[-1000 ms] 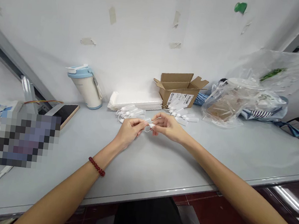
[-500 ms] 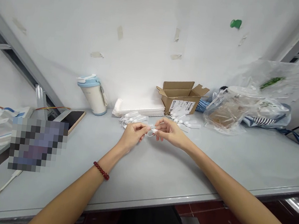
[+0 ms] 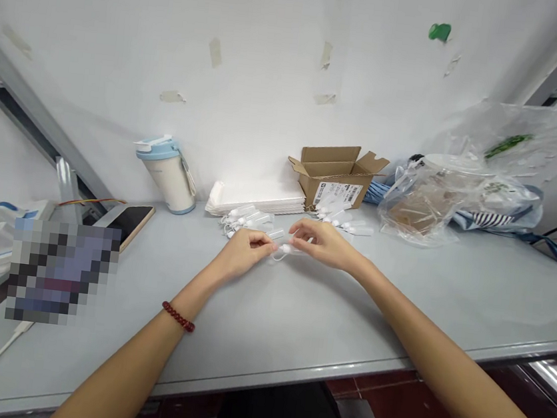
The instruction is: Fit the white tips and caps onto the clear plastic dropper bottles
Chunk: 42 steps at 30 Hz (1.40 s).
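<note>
A small clear tube with a white cap (image 3: 285,249) and a thin white loop lies low over the table between my two hands. My left hand (image 3: 246,252) is closed, with thumb and fingertips pinched at the cord end of this tube. Just right of it, my right hand (image 3: 322,242) curves over the tube's clear body. A gap shows between its thumb and index finger; the other fingers are partly hidden. Several similar tubes (image 3: 252,218) lie in a pile behind my left hand. Another group of tubes (image 3: 341,216) rests behind my right hand.
Against the wall stand a white cup with a blue lid (image 3: 169,176), a stack of white sheets or envelopes (image 3: 254,199) and an open cardboard box (image 3: 337,175). Plastic bags (image 3: 422,208) sit at the right. A phone (image 3: 131,222) and a cable (image 3: 6,349) are at the left.
My right hand's fingers have loosened around the tube, and the tube sits lower, lying more level. My left hand keeps its pinch. The view has shifted slightly.
</note>
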Available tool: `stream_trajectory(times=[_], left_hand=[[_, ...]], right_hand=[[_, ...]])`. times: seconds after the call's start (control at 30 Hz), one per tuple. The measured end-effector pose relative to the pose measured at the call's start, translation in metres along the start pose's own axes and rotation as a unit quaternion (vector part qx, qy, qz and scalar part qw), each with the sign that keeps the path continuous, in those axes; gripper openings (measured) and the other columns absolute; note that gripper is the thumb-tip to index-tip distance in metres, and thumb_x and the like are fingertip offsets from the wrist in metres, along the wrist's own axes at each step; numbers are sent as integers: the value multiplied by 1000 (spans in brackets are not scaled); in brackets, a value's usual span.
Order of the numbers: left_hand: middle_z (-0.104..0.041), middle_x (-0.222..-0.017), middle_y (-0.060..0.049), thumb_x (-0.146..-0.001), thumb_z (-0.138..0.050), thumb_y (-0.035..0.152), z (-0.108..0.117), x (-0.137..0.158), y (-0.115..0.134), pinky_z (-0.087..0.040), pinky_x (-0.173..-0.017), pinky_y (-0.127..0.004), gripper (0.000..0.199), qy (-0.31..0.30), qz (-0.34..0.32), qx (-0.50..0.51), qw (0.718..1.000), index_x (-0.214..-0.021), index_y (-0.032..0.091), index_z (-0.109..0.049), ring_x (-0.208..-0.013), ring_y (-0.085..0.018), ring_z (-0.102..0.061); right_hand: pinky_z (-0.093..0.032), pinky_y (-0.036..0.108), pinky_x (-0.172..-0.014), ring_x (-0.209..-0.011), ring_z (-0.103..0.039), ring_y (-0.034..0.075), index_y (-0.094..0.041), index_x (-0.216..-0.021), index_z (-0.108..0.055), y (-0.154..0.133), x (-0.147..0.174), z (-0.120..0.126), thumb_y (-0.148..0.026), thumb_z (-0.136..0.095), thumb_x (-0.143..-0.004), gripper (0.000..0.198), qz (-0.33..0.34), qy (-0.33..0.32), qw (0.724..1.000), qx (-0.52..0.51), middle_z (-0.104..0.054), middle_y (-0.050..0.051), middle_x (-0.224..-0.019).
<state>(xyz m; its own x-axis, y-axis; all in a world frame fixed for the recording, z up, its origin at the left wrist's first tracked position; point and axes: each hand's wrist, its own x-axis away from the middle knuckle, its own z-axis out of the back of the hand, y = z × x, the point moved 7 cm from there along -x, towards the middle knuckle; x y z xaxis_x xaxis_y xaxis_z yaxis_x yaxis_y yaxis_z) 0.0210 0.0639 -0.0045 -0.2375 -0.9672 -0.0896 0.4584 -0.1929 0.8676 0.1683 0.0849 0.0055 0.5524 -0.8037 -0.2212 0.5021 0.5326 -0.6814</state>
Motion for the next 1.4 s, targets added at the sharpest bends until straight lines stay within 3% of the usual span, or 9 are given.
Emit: stream_trajectory(times=[0.07,0.13,0.2,0.33,0.5,0.63,1.0,1.3,1.4], left_hand=[[-61,-61,-1,-72,-60,36,18,-3,-2,-36,-55,-25,24,78,-19,-40,996,-65,14,-66,-56,-13,-49],[-63,-63,-2,-75,-56,33,34,-3,-5,-36,-58,-26,22,161,-40,-102,981,-68,14,-66,-59,-14,-51],[-64,-66,-3,-77,-53,30,41,-4,-9,-37,-60,-27,21,204,-61,-170,962,-68,15,-66,-61,-15,-51],[-65,-76,-4,-80,-53,26,36,-5,-16,-39,-65,-29,16,200,-74,-256,943,-77,16,-66,-66,-16,-54],[-61,-91,-5,-82,-56,29,19,-1,-10,-42,-66,-30,27,176,-100,-331,922,-106,17,-61,-79,-20,-56],[-55,-98,-8,-82,-59,32,2,-1,-4,-43,-67,-30,32,131,-154,-410,889,-112,19,-59,-96,-24,-51],[-54,-97,-12,-86,-55,28,-20,-16,3,-42,-72,-33,25,126,-202,-546,803,-105,12,-58,-95,-26,-46],[-54,-97,-12,-86,-54,28,-20,-15,5,-41,-72,-34,26,126,-212,-543,803,-108,14,-56,-94,-27,-46],[-54,-97,-12,-85,-55,32,-20,-15,6,-41,-71,-33,30,127,-215,-536,806,-109,14,-56,-95,-27,-46]], right_hand=[[-43,25,-64,-76,-63,17,-16,-95,-58,10,0,18,-28,-52,-85,17,-27,54,991,120,-70,7,-84],[-41,26,-64,-81,-63,20,-15,-97,-59,23,1,35,-24,-51,-85,17,-76,80,964,240,-70,10,-90],[-39,27,-63,-86,-63,23,-15,-99,-61,35,3,48,-22,-48,-86,19,-129,82,932,330,-69,11,-96],[-38,29,-61,-90,-63,27,-15,-99,-63,50,8,60,-20,-46,-85,22,-207,48,885,415,-68,14,-99],[-40,29,-63,-90,-62,27,-16,-99,-64,56,11,60,-26,-54,-81,22,-235,9,869,435,-67,14,-100],[-40,29,-61,-89,-62,26,-17,-98,-65,58,12,59,-26,-57,-79,23,-251,-8,864,436,-67,13,-100],[-37,28,-60,-89,-62,27,-15,-92,-68,57,9,48,-25,-57,-76,22,-226,-20,866,445,-66,14,-97],[-32,25,-57,-86,-61,23,-17,-91,-67,40,6,47,-26,-56,-74,22,-187,35,911,365,-69,9,-91],[-34,25,-60,-83,-60,21,-16,-91,-67,34,4,48,-25,-58,-72,23,-146,61,935,317,-69,8,-89]])
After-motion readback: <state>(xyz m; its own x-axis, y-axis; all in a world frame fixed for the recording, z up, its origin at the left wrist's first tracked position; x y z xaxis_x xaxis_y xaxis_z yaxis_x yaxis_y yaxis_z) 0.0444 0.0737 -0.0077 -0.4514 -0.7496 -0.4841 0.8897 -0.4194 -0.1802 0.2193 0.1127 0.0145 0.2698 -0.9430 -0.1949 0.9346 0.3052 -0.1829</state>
